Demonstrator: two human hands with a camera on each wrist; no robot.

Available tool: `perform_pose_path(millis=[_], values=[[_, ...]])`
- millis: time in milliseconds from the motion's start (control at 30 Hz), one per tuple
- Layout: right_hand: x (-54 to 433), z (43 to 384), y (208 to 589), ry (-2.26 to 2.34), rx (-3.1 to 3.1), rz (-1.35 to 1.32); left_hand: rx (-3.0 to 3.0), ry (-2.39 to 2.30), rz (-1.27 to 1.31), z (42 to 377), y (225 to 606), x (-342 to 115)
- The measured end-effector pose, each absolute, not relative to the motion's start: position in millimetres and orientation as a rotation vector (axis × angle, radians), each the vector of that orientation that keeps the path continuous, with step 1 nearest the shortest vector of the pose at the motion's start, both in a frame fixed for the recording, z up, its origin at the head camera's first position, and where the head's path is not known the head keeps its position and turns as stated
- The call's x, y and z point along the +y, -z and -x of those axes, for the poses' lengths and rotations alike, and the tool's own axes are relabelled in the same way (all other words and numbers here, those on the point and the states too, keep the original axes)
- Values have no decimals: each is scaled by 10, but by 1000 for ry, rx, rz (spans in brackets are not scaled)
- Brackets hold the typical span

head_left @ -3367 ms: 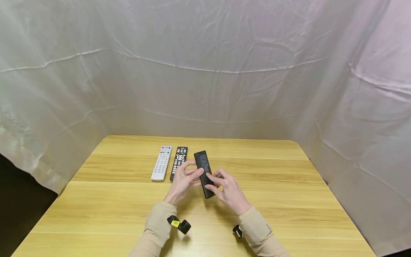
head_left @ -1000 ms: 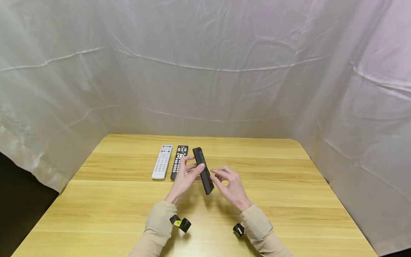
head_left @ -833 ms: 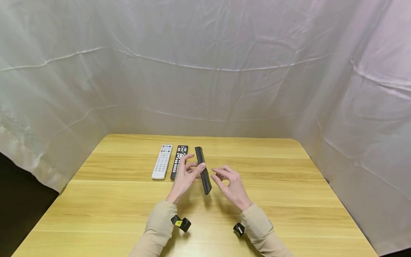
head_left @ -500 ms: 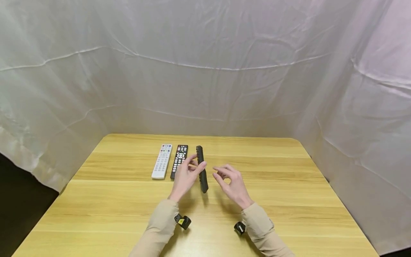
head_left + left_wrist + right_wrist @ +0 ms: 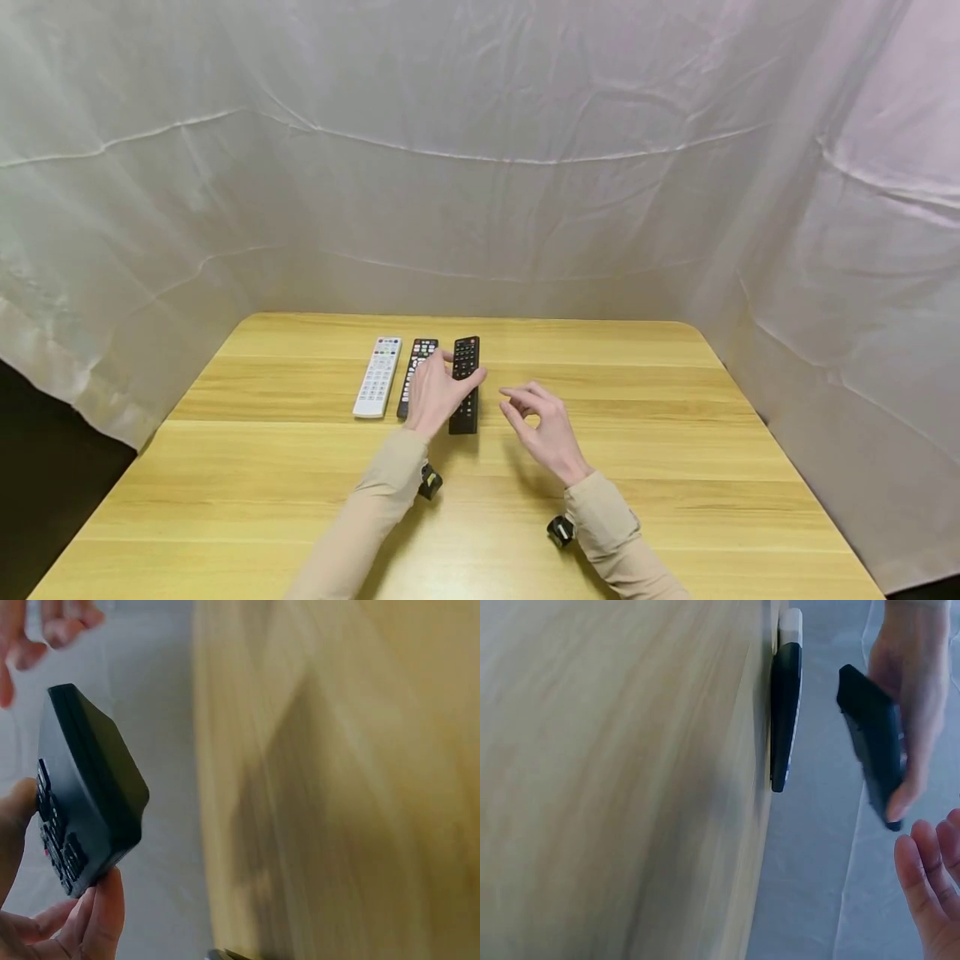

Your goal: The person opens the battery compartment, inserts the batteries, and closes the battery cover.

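Observation:
My left hand [image 5: 435,394] grips a black remote control [image 5: 466,357] by its long sides, thumb on the right edge and fingers on the far side. Its button face is turned up toward the head camera. The left wrist view has the same remote [image 5: 94,769] held above the table, end toward the camera. To the right of it, my right hand [image 5: 551,433] hovers with thumb and fingers loosely bent and nothing between them. The right wrist view puts the right fingertips [image 5: 909,862] just short of the remote's end, apart from it.
A white remote [image 5: 377,379] and a second black remote [image 5: 417,367] lie side by side on the wooden table [image 5: 675,467], left of the held one. My left hand partly covers the second black remote. A pale curtain [image 5: 480,183] surrounds the table's far side and right side.
The held remote has rolled over from its back, past its edge, to its button face. The left hand has turned with it; the right hand has let go and drawn slightly away.

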State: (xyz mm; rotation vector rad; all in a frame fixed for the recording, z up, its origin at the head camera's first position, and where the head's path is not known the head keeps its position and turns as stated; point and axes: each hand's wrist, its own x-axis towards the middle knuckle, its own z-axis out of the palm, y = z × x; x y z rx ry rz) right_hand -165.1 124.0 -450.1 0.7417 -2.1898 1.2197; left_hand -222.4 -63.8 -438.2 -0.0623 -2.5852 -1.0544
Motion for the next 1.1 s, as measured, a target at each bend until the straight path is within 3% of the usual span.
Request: perform_pose_path(millis=[467,1100], values=[[1257,1656,4510,-1229,-2236,-733,-2803,543,-67,2614,4597,-598],[1287,1652,4533,-1222,-2298,-700,-2890,438,-117,2735,4686,-489]])
